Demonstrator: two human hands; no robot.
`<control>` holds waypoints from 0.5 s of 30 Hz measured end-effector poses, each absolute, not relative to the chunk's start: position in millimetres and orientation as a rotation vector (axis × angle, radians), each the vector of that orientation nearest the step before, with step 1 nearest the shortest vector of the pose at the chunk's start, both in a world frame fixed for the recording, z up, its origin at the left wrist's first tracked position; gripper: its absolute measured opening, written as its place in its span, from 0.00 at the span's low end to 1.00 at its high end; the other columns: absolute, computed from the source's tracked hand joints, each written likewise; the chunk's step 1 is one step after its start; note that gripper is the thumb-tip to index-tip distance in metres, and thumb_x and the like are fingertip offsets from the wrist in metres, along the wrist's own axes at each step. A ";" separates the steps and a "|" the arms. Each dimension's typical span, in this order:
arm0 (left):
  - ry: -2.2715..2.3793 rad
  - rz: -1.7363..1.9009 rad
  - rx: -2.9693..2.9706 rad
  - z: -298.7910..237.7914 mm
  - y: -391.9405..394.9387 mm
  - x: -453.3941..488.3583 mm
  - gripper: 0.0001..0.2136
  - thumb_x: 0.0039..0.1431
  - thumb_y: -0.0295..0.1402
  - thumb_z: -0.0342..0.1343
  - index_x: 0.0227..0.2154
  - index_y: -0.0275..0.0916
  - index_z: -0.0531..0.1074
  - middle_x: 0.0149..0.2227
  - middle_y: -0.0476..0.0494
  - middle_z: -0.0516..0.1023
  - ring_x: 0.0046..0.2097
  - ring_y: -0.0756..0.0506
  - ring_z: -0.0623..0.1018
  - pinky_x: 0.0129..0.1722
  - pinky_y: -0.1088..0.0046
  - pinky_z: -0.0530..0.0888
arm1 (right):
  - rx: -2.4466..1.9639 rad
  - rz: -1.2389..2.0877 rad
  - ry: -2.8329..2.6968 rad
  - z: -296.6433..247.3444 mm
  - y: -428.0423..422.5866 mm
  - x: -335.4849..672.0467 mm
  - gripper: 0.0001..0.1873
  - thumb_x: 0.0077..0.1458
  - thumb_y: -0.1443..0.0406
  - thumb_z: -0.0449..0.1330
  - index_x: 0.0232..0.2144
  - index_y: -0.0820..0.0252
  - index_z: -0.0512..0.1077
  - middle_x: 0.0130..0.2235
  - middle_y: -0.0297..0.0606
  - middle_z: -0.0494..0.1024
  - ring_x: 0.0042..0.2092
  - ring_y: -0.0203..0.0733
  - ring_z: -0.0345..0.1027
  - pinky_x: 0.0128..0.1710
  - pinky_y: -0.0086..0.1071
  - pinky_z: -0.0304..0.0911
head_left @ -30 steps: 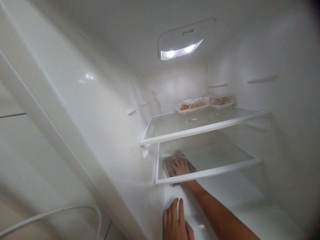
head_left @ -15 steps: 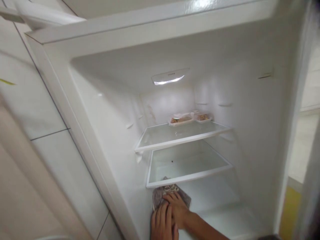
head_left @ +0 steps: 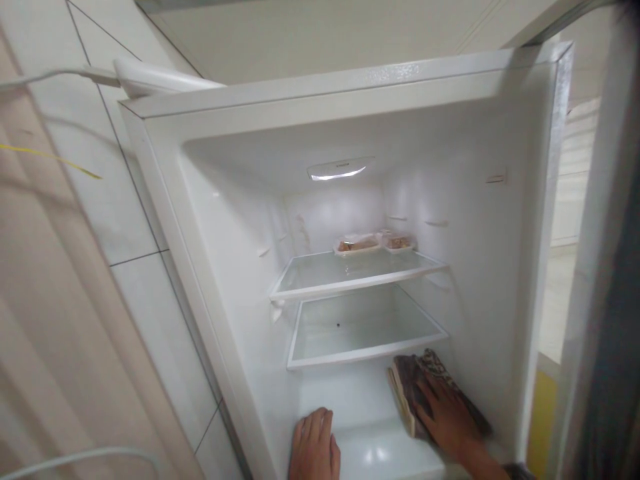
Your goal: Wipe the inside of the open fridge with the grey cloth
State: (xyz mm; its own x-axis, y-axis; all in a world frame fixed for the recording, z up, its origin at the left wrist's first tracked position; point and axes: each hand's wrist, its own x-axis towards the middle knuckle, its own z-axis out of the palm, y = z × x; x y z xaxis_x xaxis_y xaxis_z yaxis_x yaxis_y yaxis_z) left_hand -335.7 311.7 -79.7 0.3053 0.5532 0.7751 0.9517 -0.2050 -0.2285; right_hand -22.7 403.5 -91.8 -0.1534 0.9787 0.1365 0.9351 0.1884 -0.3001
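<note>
I look into an open white fridge (head_left: 240,280). My right hand (head_left: 447,417) presses flat on a folded brown patterned cloth (head_left: 425,380) at the right of the fridge's bottom surface (head_left: 360,407), close to the right inner wall. My left hand (head_left: 315,445) rests palm down, fingers together and stretched out, on the front left of that same surface, holding nothing. Above both hands sit two glass shelves: a lower shelf (head_left: 365,353) and an upper shelf (head_left: 350,283).
Two clear food trays (head_left: 373,243) stand at the back of the upper shelf. A lit lamp (head_left: 340,170) glows in the ceiling. A tiled wall (head_left: 100,220) and a white cable (head_left: 60,75) lie left; the fridge's right frame (head_left: 545,247) stands close by.
My right hand has slid the cloth from the lower shelf down and across to the right of the bottom surface. My left hand stays on the front left. The view has pulled back.
</note>
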 end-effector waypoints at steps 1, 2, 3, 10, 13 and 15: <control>-1.348 -0.730 -1.875 -80.6 311.6 -334.6 0.20 0.54 0.22 0.50 0.49 0.40 0.71 0.45 0.44 0.82 0.45 0.45 0.79 0.48 0.65 0.73 | -1.826 0.174 -2.167 -95.4 408.6 -15.1 0.33 0.61 0.50 0.49 0.63 0.58 0.69 0.68 0.48 0.63 0.70 0.60 0.54 0.69 0.56 0.48; -1.350 -0.747 -1.877 -81.5 311.6 -333.1 0.20 0.54 0.22 0.50 0.49 0.40 0.72 0.45 0.44 0.82 0.46 0.44 0.78 0.49 0.64 0.73 | -1.829 0.148 -2.172 -97.7 412.3 -11.9 0.33 0.61 0.50 0.49 0.63 0.57 0.68 0.68 0.47 0.63 0.70 0.60 0.54 0.69 0.55 0.49; -1.353 -0.769 -1.874 -82.3 311.5 -331.2 0.19 0.53 0.22 0.49 0.48 0.41 0.72 0.45 0.44 0.82 0.46 0.44 0.78 0.49 0.63 0.73 | -1.830 0.131 -2.182 -98.6 414.3 -13.2 0.32 0.61 0.51 0.49 0.63 0.55 0.68 0.69 0.46 0.62 0.70 0.60 0.53 0.68 0.56 0.49; -1.388 -0.796 -1.865 -79.6 309.6 -324.0 0.17 0.55 0.25 0.51 0.47 0.41 0.73 0.45 0.45 0.81 0.46 0.43 0.77 0.50 0.63 0.72 | -1.530 0.356 -2.447 -74.4 400.9 -100.0 0.29 0.63 0.48 0.49 0.64 0.41 0.65 0.72 0.42 0.55 0.72 0.64 0.46 0.68 0.65 0.40; -1.349 -0.693 -1.895 -75.2 306.7 -331.1 0.17 0.59 0.33 0.54 0.51 0.39 0.72 0.48 0.42 0.81 0.48 0.42 0.77 0.51 0.62 0.71 | -1.418 0.426 -2.501 -64.9 395.6 -154.5 0.30 0.62 0.48 0.49 0.65 0.41 0.64 0.72 0.43 0.53 0.72 0.66 0.44 0.67 0.68 0.40; -1.310 -0.651 -1.899 -73.8 304.9 -336.8 0.20 0.60 0.40 0.54 0.53 0.38 0.72 0.50 0.40 0.80 0.51 0.41 0.76 0.52 0.61 0.70 | -1.314 0.464 -2.546 -62.1 395.1 -190.8 0.32 0.60 0.47 0.53 0.64 0.42 0.64 0.72 0.44 0.53 0.71 0.70 0.46 0.66 0.70 0.42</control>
State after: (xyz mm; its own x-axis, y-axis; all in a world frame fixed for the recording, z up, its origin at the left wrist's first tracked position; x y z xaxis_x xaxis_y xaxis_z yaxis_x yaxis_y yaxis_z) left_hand -336.8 304.9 -73.8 0.3534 0.5674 0.7438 0.9355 -0.2170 -0.2789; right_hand -190.8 395.1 -62.1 -0.5673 0.8209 0.0655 0.7450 0.5455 -0.3840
